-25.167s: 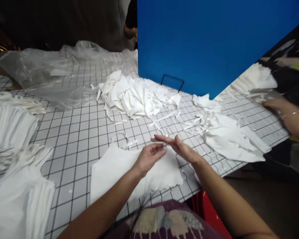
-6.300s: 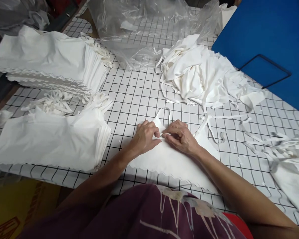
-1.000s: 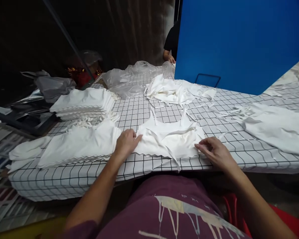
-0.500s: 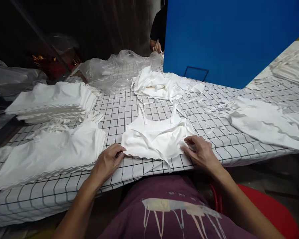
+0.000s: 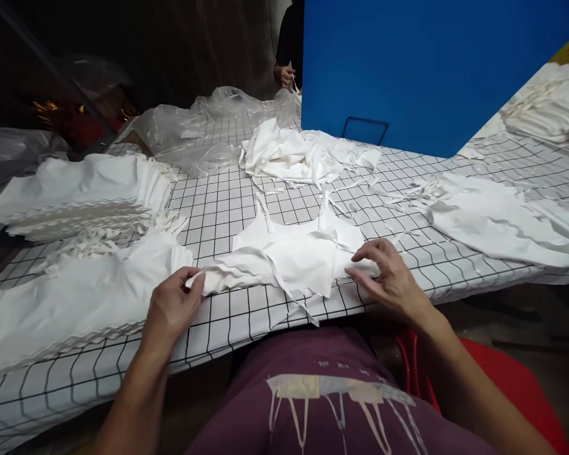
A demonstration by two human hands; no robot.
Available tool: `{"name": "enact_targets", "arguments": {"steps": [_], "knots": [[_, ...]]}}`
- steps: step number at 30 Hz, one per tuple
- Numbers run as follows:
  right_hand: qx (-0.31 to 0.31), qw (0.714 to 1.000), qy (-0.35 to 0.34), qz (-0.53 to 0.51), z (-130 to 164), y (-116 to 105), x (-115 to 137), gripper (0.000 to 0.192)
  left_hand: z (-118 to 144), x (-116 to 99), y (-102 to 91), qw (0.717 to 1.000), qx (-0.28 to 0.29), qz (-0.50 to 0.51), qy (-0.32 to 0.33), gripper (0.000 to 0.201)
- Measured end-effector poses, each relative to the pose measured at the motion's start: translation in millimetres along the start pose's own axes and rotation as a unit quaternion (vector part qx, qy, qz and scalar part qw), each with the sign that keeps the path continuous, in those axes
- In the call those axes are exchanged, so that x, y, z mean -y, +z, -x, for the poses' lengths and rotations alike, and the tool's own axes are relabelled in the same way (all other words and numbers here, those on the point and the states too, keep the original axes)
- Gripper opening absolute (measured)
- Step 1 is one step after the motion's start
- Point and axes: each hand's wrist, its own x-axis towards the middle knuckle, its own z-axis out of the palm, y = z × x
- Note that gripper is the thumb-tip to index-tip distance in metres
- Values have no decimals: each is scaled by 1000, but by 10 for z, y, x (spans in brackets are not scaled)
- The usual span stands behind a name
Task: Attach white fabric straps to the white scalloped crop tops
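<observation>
Head view, and we start with the big white worktable marked in a black grid (image 5: 218, 208), edge to edge across the frame, with a tall blue panel (image 5: 408, 69) standing at its far side and crumpled clear plastic sheeting (image 5: 194, 133) beside that; on the left sit two neat stacks of folded white garments (image 5: 76, 189), well apart from a loose heap of white fabric pieces (image 5: 294, 155) in the middle and more white cloth spread out to the right (image 5: 493, 215); now down to the action, a small white strappy top (image 5: 289, 253) lying flat near the front edge, straps pointing away; the left hand (image 5: 173, 306) has pinched the top's left hem corner between thumb and fingers, a narrow closed grip on the cloth, while the right hand (image 5: 391, 278) rests on the right edge with fingers curled loosely, pressing rather than gripping; looks to me like the fold-or-lift step, the piece gathered at both ends; the next move would call for a firm pinch on the right side too, and an even lift so the dangling strap (image 5: 298, 303) at the table edge doesn't snag; far back, another person's hand (image 5: 287, 76) works by the panel
</observation>
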Motion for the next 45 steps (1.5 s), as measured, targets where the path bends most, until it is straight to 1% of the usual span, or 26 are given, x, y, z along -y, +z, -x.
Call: {"name": "enact_targets", "arguments": {"steps": [3, 5, 7, 10, 12, 14, 16, 17, 19, 21, 23, 24, 25, 27, 28, 30, 31, 33, 35, 36, 37, 38, 40, 41, 43, 45], "knots": [[61, 998, -14, -14, 127, 198, 56, 39, 84, 93, -5, 999, 27, -41, -9, 39], [97, 995, -27, -8, 166, 292, 108, 49, 100, 44, -34, 997, 46, -64, -9, 39], [133, 990, -42, -2, 152, 328, 141, 52, 70, -22, -63, 995, 57, -75, -7, 38], [179, 981, -75, -14, 62, 302, 120, 41, -25, -48, -69, 996, 52, -69, -14, 34], [193, 977, -90, -29, -11, 281, 77, 33, -82, -20, -45, 997, 44, -58, -20, 33], [189, 977, -91, -32, -76, 268, 48, 27, -111, 1, -34, 998, 44, -45, -17, 33], [169, 981, -85, -41, -131, 230, 59, 25, -117, -23, -81, 997, 67, -15, -18, 35], [156, 983, -77, -60, -160, 188, 81, 24, -118, -56, -136, 995, 91, 11, -26, 36], [127, 981, -45, -137, -229, 51, 139, 22, -135, -164, -297, 985, 144, 76, -50, 37], [88, 967, 15, -237, -328, -112, 175, 23, -193, -306, -474, 974, 176, 126, -61, 34], [56, 952, 85, -288, -457, -215, 149, 26, -303, -447, -578, 969, 200, 133, -55, 31], [62, 949, 114, -286, -524, -222, 110, 28, -375, -504, -582, 965, 223, 126, -52, 31], [85, 950, 136, -268, -588, -196, 57, 31, -456, -545, -550, 959, 254, 116, -54, 30], [158, 954, 163, -195, -686, -73, -72, 36, -622, -575, -403, 942, 314, 92, -72, 30], [185, 955, 173, -154, -714, 3, -137, 37, -698, -563, -308, 936, 333, 78, -83, 31], [195, 957, 192, -100, -722, 129, -242, 36, -817, -505, -130, 936, 340, 37, -81, 34], [184, 958, 198, -92, -708, 166, -277, 33, -855, -473, -64, 940, 334, 10, -63, 35], [143, 967, 187, -93, -668, 182, -306, 28, -879, -441, 12, 952, 302, -54, 3, 37], [105, 979, 146, -90, -641, 160, -285, 25, -834, -496, 50, 957, 246, -113, 99, 33], [98, 984, 121, -86, -640, 151, -261, 25, -783, -562, 76, 953, 222, -135, 157, 31], [103, 987, 94, -83, -648, 152, -232, 28, -716, -648, 119, 942, 206, -146, 222, 30], [119, 987, 68, -81, -664, 165, -201, 30, -634, -749, 184, 922, 208, -146, 291, 29], [161, 984, 20, -71, -716, 226, -144, 35, -450, -958, 374, 866, 255, -126, 411, 28], [181, 982, 4, -60, -746, 269, -122, 35, -364, -1049, 488, 835, 289, -120, 452, 27], [204, 978, -4, -34, -802, 359, -100, 33, -244, -1180, 704, 792, 324, -126, 503, 23], [207, 978, 6, -9, -844, 431, -105, 27, -218, -1240, 837, 776, 331, -133, 520, 22]]}}
